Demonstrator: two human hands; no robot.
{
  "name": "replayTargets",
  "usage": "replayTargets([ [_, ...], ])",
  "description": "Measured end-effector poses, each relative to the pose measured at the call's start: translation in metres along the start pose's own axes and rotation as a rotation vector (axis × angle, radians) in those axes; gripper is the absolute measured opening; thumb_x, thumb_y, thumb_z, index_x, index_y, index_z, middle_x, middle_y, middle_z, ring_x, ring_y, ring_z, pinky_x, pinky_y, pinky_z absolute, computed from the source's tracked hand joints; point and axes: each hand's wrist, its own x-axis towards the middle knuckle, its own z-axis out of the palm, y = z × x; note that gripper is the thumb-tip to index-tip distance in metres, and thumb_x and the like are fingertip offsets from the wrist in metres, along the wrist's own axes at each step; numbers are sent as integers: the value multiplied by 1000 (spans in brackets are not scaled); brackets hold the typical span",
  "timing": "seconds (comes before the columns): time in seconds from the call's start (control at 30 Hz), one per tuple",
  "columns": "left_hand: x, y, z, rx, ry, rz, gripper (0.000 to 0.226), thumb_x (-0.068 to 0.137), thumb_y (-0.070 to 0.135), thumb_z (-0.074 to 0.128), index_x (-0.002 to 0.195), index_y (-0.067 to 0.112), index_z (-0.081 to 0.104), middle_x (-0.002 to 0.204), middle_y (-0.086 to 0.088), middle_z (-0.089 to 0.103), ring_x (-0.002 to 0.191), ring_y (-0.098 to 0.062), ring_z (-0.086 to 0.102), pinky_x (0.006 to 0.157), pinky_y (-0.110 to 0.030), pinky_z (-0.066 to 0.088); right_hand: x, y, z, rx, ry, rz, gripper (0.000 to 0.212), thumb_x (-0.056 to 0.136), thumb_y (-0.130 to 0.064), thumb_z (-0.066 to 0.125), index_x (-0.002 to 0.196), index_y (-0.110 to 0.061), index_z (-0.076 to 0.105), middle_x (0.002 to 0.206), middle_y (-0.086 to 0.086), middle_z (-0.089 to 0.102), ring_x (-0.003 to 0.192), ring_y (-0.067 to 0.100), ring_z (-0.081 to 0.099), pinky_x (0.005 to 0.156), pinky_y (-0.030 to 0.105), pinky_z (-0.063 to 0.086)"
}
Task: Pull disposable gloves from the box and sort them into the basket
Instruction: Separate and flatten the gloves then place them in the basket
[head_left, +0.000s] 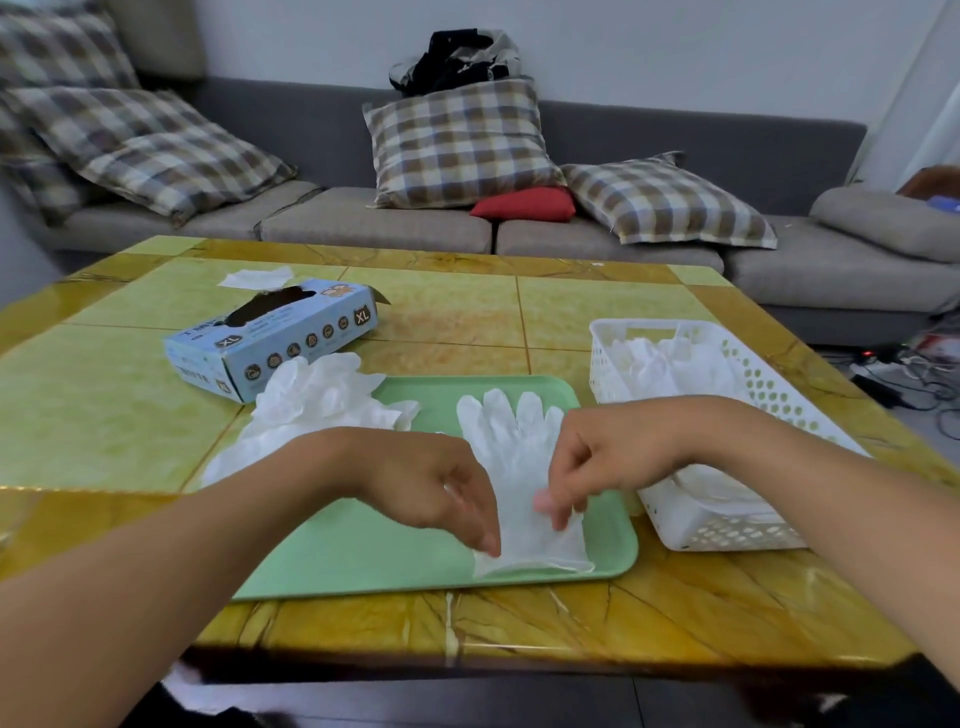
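At the frame's centre a white glove lies flat on the green tray, cuff nearest the camera. The left hand and right hand each pinch the cuff with curled fingers. The box sits upper left beside a glove pile; the basket stands right, holding gloves.

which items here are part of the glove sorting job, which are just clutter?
Job:
glove box
flat glove on the green tray, both hands at its cuff: left hand, right hand
loose glove pile
white basket with gloves inside

Lying about:
plaid cushions
red cushion
dark clothing
cables
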Motion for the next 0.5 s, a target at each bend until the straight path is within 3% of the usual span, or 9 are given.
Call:
replayTargets([
  [0.07, 5, -1, 1, -28, 116, 7, 14, 95, 36, 68, 102, 32, 78, 102, 21, 73, 99, 3, 65, 87, -15, 48, 14, 3, 2, -72, 220, -2, 28, 94, -45, 67, 101, -20, 79, 91, -11, 75, 88, 10, 69, 80, 29, 54],
  [0.1, 9, -4, 3, 1, 184, 5, 15, 94, 35, 68, 103, 29, 78, 98, 20, 73, 94, 1, 65, 83, -15, 48, 25, 4, 7, -169, 303, 19, 35, 92, -48, 67, 114, -21, 74, 105, -7, 73, 99, 14, 66, 86, 34, 53],
  [0.2, 21, -15, 13, 266, 305, -39, 19, 89, 37, 73, 104, 25, 73, 95, 16, 60, 87, -3, 54, 79, -20, 42, 56, 5, 30, -355, 235, 199, 75, 90, -64, 58, 149, -22, 39, 148, 3, 41, 132, 28, 42, 102, 45, 44],
  [0.3, 25, -19, 20, 393, 332, -89, 23, 89, 42, 72, 106, 27, 66, 100, 12, 51, 91, -8, 47, 81, -25, 41, 70, 11, 38, -277, 206, 247, 86, 91, -68, 51, 159, -27, 18, 164, 0, 18, 146, 32, 25, 112, 50, 36],
  [0.4, 9, -16, 10, 340, 351, -64, 29, 89, 41, 72, 113, 27, 67, 109, 10, 59, 94, -9, 52, 84, -27, 45, 66, 10, 29, -299, 197, 242, 85, 90, -67, 56, 158, -28, 23, 162, -1, 24, 142, 27, 34, 111, 45, 38],
  [0.5, -26, -24, -29, 264, 615, -84, 24, 89, 38, 74, 109, 25, 70, 105, 10, 67, 89, -8, 63, 80, -28, 53, 55, -14, 10, -232, 425, 135, 66, 90, -55, 65, 147, -27, 47, 153, -1, 43, 135, 21, 46, 108, 35, 41],
])
